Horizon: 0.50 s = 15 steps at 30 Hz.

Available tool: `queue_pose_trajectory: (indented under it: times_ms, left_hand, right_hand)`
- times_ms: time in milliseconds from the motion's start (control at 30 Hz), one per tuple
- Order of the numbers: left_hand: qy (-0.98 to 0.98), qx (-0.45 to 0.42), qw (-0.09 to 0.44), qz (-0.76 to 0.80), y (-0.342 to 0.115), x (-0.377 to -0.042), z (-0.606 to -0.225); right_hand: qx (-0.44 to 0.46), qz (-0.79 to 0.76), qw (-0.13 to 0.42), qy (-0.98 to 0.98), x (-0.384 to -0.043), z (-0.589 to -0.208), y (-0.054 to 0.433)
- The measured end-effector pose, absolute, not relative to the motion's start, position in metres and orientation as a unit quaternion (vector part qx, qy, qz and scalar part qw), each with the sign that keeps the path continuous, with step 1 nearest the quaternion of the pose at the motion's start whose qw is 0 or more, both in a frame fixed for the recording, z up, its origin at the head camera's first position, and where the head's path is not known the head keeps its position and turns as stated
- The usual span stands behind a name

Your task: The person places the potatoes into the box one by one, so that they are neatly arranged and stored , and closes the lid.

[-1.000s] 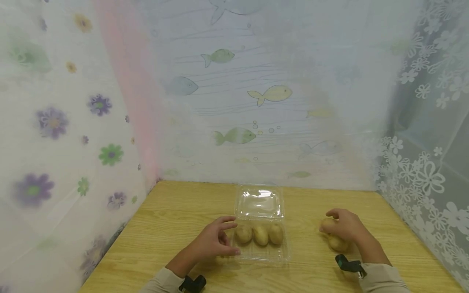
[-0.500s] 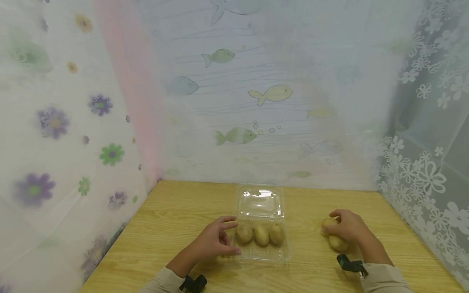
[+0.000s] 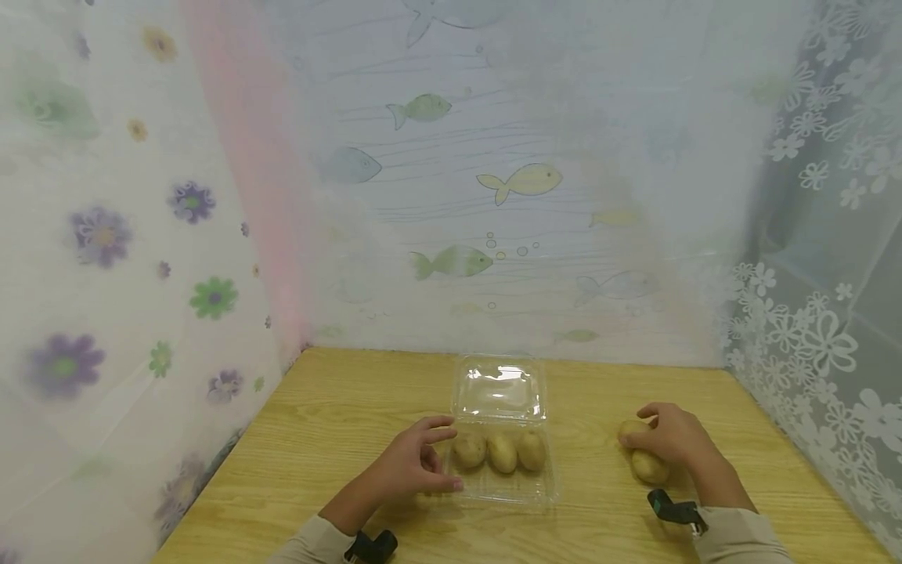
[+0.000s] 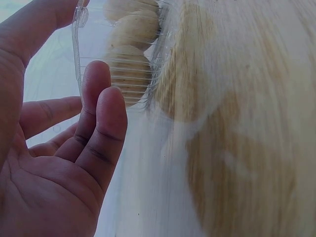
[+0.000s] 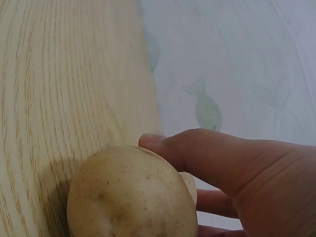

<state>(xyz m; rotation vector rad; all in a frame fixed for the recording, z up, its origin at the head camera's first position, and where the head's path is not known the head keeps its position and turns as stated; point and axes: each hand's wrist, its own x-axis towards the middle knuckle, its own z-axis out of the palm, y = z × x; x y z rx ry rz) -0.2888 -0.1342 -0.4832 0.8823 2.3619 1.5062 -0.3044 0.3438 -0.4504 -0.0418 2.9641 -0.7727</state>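
A clear plastic clamshell container (image 3: 503, 495) lies on the table with its lid (image 3: 499, 389) folded back. Three potatoes sit in a row in its base: left (image 3: 469, 452), middle (image 3: 502, 453) and right (image 3: 532, 451). My left hand (image 3: 409, 462) touches the container's left side, thumb near the front corner and forefinger near the hinge, fingers relaxed. To the right, my right hand (image 3: 672, 437) grips a potato (image 3: 633, 431) between thumb and fingers. Another potato (image 3: 650, 468) lies just in front, large in the right wrist view; the gripped one is mostly hidden behind it there.
The wooden table (image 3: 338, 407) ends at a back sheet (image 3: 451, 313) printed with fish. Flowered sheets hang on the left (image 3: 127, 313) and right (image 3: 817, 352). Dark camera mounts sit at the left wrist (image 3: 373, 546) and right wrist (image 3: 672, 507).
My right hand and the potato it grips have shifted slightly to the right since one second ago. My left hand, the container and its potatoes have stayed in place.
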Motion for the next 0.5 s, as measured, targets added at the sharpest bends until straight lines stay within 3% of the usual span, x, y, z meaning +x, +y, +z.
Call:
queue_pose_trajectory:
  times_ms: [500]
  left_hand:
    - [0.801,0.286,0.105,0.515,-0.1333,-0.2864,-0.4808]
  right_hand:
    - [-0.005,-0.242,0.042,0.969,-0.3050,-0.4483,0.3406]
